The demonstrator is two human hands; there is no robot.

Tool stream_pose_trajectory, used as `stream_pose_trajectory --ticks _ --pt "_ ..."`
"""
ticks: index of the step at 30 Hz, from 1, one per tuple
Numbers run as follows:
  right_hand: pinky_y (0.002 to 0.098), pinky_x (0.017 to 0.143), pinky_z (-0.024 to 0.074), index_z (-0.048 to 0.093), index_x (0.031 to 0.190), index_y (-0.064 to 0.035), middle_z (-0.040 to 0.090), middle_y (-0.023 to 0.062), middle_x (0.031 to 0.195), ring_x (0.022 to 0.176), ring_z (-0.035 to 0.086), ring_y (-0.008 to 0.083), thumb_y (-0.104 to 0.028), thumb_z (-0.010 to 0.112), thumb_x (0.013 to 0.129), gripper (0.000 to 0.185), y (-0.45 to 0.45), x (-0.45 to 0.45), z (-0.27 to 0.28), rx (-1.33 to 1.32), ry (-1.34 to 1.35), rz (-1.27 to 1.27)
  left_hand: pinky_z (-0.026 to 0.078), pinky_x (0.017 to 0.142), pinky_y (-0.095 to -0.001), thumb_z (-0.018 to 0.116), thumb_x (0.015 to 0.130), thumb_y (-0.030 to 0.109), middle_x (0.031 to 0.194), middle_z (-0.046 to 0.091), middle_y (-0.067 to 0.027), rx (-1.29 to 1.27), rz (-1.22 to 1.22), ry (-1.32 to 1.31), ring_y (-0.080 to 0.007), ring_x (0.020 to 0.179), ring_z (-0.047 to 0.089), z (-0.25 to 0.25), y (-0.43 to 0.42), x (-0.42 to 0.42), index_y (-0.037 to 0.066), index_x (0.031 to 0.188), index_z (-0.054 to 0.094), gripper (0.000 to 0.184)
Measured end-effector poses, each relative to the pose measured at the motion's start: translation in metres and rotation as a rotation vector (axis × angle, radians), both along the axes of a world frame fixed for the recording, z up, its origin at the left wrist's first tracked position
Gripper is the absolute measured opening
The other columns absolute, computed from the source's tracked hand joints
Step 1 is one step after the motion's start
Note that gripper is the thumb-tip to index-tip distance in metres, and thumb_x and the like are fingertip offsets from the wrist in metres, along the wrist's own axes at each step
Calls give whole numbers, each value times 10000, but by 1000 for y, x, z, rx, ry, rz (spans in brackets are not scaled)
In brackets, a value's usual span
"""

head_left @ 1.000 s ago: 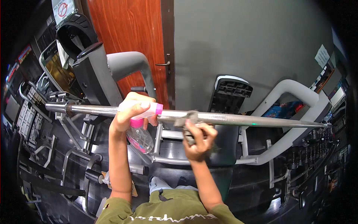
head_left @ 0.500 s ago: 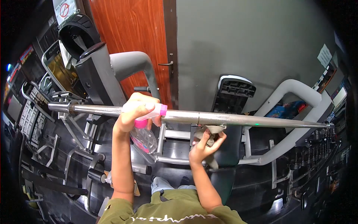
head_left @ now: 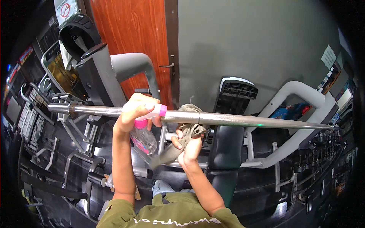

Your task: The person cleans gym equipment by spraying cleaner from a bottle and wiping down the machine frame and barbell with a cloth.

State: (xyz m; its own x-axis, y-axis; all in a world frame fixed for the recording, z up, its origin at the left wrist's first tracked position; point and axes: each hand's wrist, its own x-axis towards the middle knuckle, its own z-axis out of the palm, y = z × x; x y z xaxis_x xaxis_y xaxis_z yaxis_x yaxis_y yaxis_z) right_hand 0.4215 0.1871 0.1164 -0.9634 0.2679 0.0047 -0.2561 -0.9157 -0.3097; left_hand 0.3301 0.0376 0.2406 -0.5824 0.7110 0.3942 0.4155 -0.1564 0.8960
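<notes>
Barbell (head_left: 247, 121), one, crosses just above your right grip (head_left: 192, 150), which is curled around one cloth (head_left: 188, 133) touching it; leftward, your left grip (head_left: 137, 112), clasping one spray bottle (head_left: 143, 140), covers part of it. Beyond stands one door (head_left: 129, 30).

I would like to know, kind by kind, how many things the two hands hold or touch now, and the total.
Spray bottle, in the left hand: 1
Cloth, in the right hand: 1
Metal bar: 1
Total: 3
</notes>
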Motion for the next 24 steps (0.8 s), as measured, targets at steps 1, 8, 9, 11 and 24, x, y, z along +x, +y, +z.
stream_pose_trajectory --ticks 1,8,9,11,24 --pt "239 453 363 544 1123 -88 567 30 972 723 478 123 -309 405 1045 273 4 2 1 -1 -2 -5 451 428 -269 542 908 410 667 661 -156 14 -60 5 -192 490 599 0 0 -2 -51 741 678 508" --pt "219 421 305 576 1063 -100 607 35 929 652 441 85 -334 407 1076 290 53 41 4 186 -83 -232 456 428 -270 549 897 414 650 647 -156 17 -10 23 -184 511 606 -1 1 2 -52 699 665 519" --pt "220 416 296 580 1085 -102 604 31 919 645 435 78 -357 417 1078 302 66 48 9 244 -148 -342 454 427 -269 551 896 411 650 647 -156 37 3 19 -184 515 608 -2 2 3 -52 700 666 516" --pt "220 412 279 580 1143 -102 597 12 916 596 420 67 -372 433 1076 315 81 58 9 307 -242 -680 454 433 -268 550 896 408 650 649 -152 27 -15 15 -182 511 606 -2 3 3 -51 703 668 511" --pt "373 663 583 634 1031 -102 545 50 981 848 621 224 -211 670 901 173 87 43 105 2373 -153 -832 445 461 -253 530 961 417 659 681 -120 -46 -26 -105 -153 475 585 18 58 17 -20 747 693 513"
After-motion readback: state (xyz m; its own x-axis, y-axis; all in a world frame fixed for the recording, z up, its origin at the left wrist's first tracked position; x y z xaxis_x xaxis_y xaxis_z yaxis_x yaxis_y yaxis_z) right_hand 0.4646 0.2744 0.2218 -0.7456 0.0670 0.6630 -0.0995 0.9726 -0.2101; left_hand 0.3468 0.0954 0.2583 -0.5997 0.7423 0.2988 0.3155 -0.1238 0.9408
